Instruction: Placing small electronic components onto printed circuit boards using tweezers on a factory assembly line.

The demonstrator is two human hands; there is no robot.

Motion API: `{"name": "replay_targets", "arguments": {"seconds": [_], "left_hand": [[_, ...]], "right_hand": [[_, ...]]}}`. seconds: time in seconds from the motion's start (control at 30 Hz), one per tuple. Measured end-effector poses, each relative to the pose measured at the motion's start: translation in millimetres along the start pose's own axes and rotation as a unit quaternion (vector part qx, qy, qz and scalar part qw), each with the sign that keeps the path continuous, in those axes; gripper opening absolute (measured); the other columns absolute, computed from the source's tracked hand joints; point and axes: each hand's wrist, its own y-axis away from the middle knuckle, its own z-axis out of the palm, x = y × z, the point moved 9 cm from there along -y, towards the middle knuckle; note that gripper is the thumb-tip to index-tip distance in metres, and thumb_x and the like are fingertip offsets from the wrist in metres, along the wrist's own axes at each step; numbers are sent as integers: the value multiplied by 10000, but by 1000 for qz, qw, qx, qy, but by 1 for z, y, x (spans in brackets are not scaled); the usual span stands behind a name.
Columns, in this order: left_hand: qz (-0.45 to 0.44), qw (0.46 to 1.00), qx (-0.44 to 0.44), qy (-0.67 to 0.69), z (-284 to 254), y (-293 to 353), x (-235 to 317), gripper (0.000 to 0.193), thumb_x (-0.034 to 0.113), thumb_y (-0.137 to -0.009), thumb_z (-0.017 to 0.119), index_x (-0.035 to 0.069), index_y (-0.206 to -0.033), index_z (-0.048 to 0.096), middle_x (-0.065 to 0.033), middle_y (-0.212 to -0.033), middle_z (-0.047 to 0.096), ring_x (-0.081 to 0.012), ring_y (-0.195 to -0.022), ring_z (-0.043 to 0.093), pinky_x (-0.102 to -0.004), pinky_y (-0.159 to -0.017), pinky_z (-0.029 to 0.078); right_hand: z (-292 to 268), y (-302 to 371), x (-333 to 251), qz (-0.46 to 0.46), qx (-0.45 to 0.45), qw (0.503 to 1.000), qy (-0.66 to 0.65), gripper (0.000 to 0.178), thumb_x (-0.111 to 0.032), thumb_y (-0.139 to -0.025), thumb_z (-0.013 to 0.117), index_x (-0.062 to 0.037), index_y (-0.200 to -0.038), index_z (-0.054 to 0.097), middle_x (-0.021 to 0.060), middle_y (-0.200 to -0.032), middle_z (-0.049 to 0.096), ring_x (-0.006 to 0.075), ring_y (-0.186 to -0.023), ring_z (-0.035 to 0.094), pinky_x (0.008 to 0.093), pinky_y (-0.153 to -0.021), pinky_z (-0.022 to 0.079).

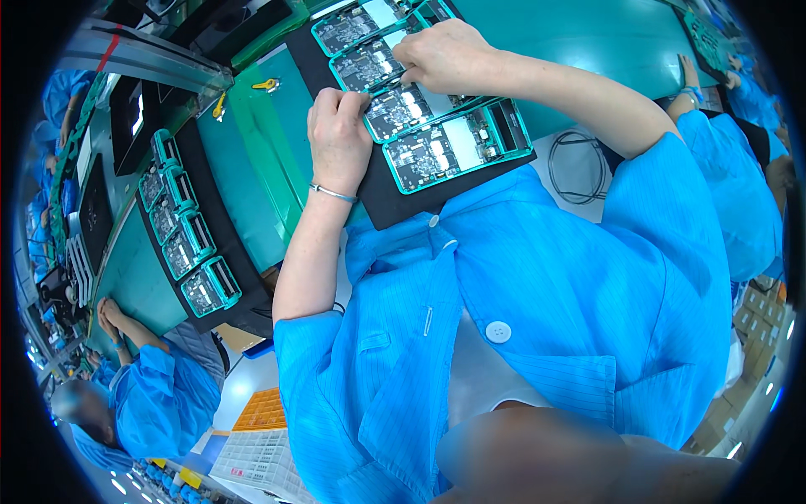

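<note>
Several open teal housings with dark circuit boards inside lie in a row on a black mat (382,206) in front of me. My left hand (338,139), a bracelet on its wrist, has its fingers curled at the left edge of one teal housing (399,112), second from the near end. From the right, my right hand (445,57) reaches over the same row, its fingers closed and bent down near that housing's far edge. Whatever lies between its fingertips is too small to tell. Nearest to me is another teal housing (457,144), untouched, with a pale rectangular part in its middle.
To the left, a second black mat (239,269) bears another row of teal housings (189,252). Two yellow-handled pieces (267,85) sit on the green bench. A coiled dark cable (578,168) lies at right. Co-workers in blue (159,403) sit on both sides.
</note>
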Motion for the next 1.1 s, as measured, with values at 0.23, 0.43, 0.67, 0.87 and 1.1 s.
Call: {"name": "replay_targets", "arguments": {"seconds": [0.23, 0.43, 0.67, 0.87, 1.1], "left_hand": [[-6, 1000, -1, 3, 1, -1, 0, 166, -46, -774, 713, 78, -883, 698, -87, -872, 578, -293, -801, 601, -409, -710, 491], [-11, 1000, 3, 4, 0, 1, -2, 167, -47, -774, 714, 78, -884, 701, -83, -864, 580, -289, -802, 604, -407, -708, 490], [-20, 1000, 1, 16, 1, 0, -2, 179, -59, -772, 720, 79, -886, 703, -80, -863, 584, -286, -790, 602, -402, -693, 488], [-31, 999, 1, 30, 2, 0, -5, 169, -46, -779, 747, 72, -892, 705, -82, -849, 579, -276, -785, 602, -394, -686, 487], [-40, 999, -4, 35, 2, -1, -5, 157, -45, -785, 758, 58, -890, 702, -83, -838, 577, -266, -769, 599, -386, -672, 485]], "right_hand": [[1, 0, 2, 18, -17, 1000, 4, 208, -273, -867, 749, -90, -841, 654, 84, -769, 698, 277, -752, 712, 421, -651, 542], [-2, -1, -1, 26, -22, 999, 3, 211, -276, -870, 744, -85, -834, 662, 93, -774, 701, 279, -765, 715, 424, -667, 549], [4, 0, 4, 38, -43, 998, -2, 191, -259, -881, 730, -77, -938, 721, 116, -820, 730, 274, -799, 737, 421, -683, 576], [4, 1, 3, 35, -29, 999, -5, 200, -261, -889, 723, -64, -884, 691, 101, -834, 713, 285, -796, 725, 432, -681, 558], [8, -1, 5, 40, -48, 998, -3, 198, -256, -896, 714, -60, -900, 695, 101, -840, 713, 281, -792, 724, 430, -674, 556]]}}
